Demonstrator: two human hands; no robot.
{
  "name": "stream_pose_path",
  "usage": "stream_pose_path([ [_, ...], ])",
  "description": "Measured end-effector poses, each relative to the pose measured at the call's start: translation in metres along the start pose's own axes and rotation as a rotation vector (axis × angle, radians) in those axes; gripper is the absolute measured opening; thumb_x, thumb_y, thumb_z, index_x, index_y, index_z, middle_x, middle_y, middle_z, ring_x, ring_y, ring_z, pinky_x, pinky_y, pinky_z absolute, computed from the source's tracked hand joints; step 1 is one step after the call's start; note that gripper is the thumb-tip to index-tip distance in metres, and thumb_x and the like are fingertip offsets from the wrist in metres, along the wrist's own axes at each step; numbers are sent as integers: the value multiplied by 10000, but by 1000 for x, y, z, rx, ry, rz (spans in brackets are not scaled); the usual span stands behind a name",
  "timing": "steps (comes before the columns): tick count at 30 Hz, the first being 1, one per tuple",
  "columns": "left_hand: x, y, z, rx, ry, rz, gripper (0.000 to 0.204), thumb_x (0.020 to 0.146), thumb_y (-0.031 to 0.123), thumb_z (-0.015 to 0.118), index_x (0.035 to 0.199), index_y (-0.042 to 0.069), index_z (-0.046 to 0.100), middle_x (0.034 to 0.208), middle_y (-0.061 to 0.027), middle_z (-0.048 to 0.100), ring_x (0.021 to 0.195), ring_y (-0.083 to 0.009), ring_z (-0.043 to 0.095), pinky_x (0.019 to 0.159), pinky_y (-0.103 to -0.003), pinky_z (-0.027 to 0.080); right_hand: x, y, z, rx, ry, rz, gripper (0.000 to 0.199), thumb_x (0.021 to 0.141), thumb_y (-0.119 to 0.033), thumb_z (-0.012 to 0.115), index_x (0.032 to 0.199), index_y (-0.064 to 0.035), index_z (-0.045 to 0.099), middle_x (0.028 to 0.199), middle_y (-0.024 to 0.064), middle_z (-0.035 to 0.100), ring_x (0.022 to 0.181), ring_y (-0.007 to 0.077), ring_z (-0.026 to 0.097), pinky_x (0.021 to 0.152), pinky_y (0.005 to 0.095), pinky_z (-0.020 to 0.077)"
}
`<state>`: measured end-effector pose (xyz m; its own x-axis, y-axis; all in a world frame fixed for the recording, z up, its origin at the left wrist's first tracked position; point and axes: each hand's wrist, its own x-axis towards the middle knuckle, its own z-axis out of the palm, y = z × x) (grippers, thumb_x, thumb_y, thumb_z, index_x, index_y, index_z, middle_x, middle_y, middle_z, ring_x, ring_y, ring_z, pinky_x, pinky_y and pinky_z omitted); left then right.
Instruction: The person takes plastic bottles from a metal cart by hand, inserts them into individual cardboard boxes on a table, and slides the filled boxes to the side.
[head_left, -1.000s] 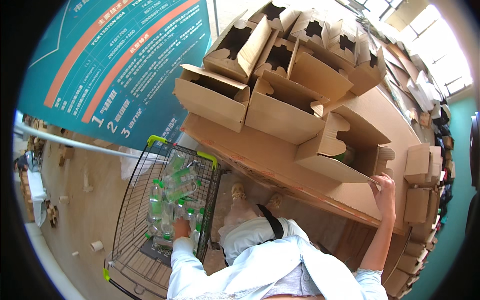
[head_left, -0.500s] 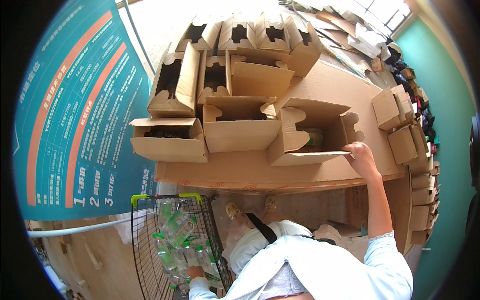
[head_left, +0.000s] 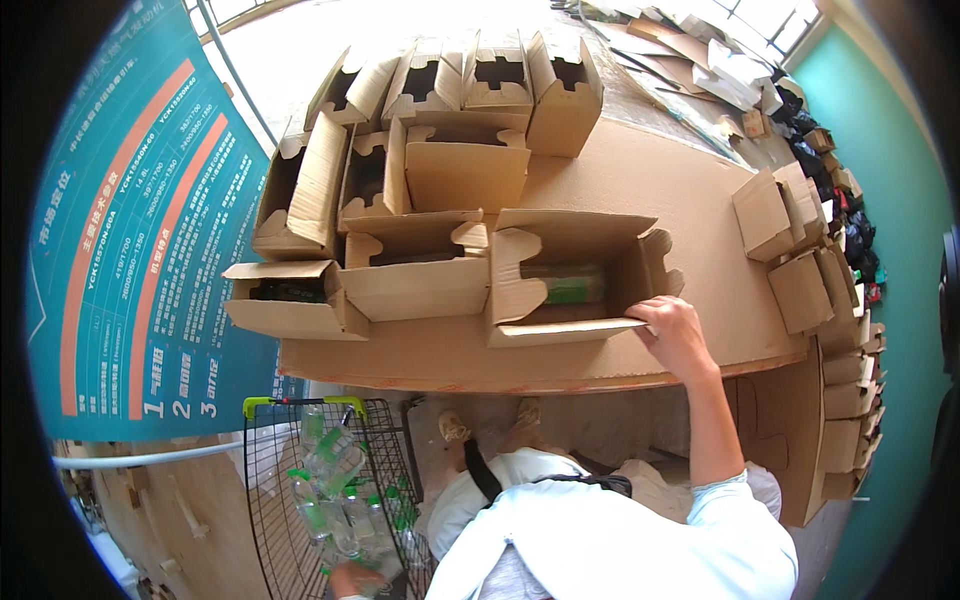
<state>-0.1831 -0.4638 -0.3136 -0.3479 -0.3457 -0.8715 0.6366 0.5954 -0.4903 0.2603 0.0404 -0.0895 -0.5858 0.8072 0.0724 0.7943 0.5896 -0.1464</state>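
Observation:
An open cardboard box point(head_left: 575, 334) stands near the front of the cardboard-covered table. My right hand point(head_left: 672, 332) pinches the corner of its near flap between thumb and fingers. Inside lies a clear plastic bottle with a green label point(head_left: 568, 289). Low on the left, my left hand point(head_left: 354, 578) reaches into a black wire cart point(head_left: 262, 500) holding several clear bottles point(head_left: 345, 520) with green caps and labels. That hand is at the picture's lower edge beside the bottles; its fingers are blurred, and any grip is hidden.
Several open boxes point(head_left: 470, 165) crowd the table's left and back, some with dark contents. More boxes point(head_left: 790, 240) are stacked at the right near the green wall. A teal printed banner point(head_left: 150, 240) rises at the left. Flattened cardboard point(head_left: 690, 60) lies beyond.
The boxes and table have shifted left in the picture. More of the bottle in the front box shows. My right hand stays on the flap; my left hand is lower and further left in the cart.

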Motion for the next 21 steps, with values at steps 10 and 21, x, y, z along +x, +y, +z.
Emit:
stream_pose_path([
  [10, -296, -30, -112, -1109, 1189, 1304, 808, 660, 378, 817, 1294, -21, 514, 1067, -112, 597, 935, -216, 592, 842, -381, 492, -11, 36, -11, 137, 228, -243, 93, 778, -67, 697, 866, -41, 688, 867, 61, 693, 1030, 243, 634, 1118, 470, 380],
  [21, -510, 324, -218, -269, 978, 2004, 619, 629, 170, 859, 1139, -24, 568, 1000, -122, 659, 956, -231, 630, 918, -340, 485, -29, 63, 7, 201, 292, -259, 46, 742, -53, 665, 781, -78, 669, 808, 24, 682, 1001, 203, 642, 1175, 526, 294],
])
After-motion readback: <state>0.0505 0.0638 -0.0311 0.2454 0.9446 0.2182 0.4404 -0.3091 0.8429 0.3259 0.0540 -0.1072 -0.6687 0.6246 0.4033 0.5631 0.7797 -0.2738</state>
